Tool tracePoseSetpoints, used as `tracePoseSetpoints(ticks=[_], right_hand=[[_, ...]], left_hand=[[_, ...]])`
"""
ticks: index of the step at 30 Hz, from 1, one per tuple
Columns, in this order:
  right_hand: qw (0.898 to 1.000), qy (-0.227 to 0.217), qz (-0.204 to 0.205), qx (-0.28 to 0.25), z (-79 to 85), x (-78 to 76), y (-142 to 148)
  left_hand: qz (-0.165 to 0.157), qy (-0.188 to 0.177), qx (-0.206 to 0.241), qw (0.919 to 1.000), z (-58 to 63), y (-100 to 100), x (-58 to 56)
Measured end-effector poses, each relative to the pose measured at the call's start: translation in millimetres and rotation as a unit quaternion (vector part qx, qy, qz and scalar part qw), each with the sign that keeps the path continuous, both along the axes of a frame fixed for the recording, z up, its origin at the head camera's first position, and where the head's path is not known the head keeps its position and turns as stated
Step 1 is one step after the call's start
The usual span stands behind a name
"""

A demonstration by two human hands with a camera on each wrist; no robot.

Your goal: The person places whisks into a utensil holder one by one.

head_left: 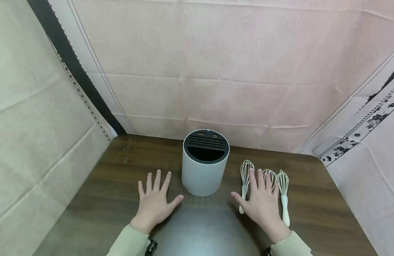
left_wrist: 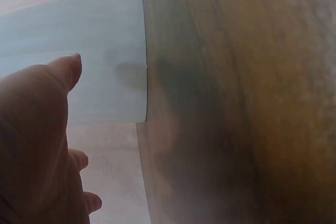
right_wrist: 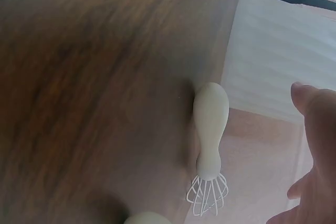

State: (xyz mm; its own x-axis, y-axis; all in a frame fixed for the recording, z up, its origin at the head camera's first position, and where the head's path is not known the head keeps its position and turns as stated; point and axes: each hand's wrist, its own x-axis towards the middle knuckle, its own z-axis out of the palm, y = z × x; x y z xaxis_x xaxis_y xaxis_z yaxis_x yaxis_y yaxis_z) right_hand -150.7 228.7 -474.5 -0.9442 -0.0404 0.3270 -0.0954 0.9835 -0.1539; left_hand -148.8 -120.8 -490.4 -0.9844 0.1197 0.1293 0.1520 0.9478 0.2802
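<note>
A white cylindrical utensil holder (head_left: 201, 176) with a dark slotted top stands upright at the middle of the table. To its left, my left hand (head_left: 154, 206) is spread with straight fingers and holds nothing. My right hand (head_left: 262, 204), also spread flat, hovers over three small whisks on the right. The left whisk (head_left: 244, 190) shows beside the thumb, the right whisk (head_left: 284, 199) lies along the outer side of the hand, and the middle whisk (head_left: 269, 175) has its handle hidden beneath the fingers. In the right wrist view, one whisk's pale handle (right_wrist: 211, 124) lies near the thumb.
The brown wooden table (head_left: 104, 185) reaches back to a pinkish cloth wall (head_left: 216, 71). Pale cloth sheets (head_left: 40, 142) hang at the left, and another cloth with a dark floral border (head_left: 366, 128) hangs at the right.
</note>
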Motion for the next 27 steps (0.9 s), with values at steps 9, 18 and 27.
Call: tracePoseSetpoints(ticks=[9, 18, 27], right_hand=[[1.0, -0.02, 0.004, -0.009, 3.0, -1.4, 1.3], [0.997, -0.031, 0.003, -0.072, 8.0, -9.0, 7.6], [0.986, -0.063, -0.027, -0.153, 16.0, -15.7, 15.0]], left_hand=[[0.005, 0.001, 0.067, 0.9978, -3.0, 0.8, -7.7], [0.004, 0.049, 0.179, 0.9827, 3.2, 2.0, -19.8], [-0.014, 0.047, 0.287, 0.9568, 22.3, 6.1, -28.4]])
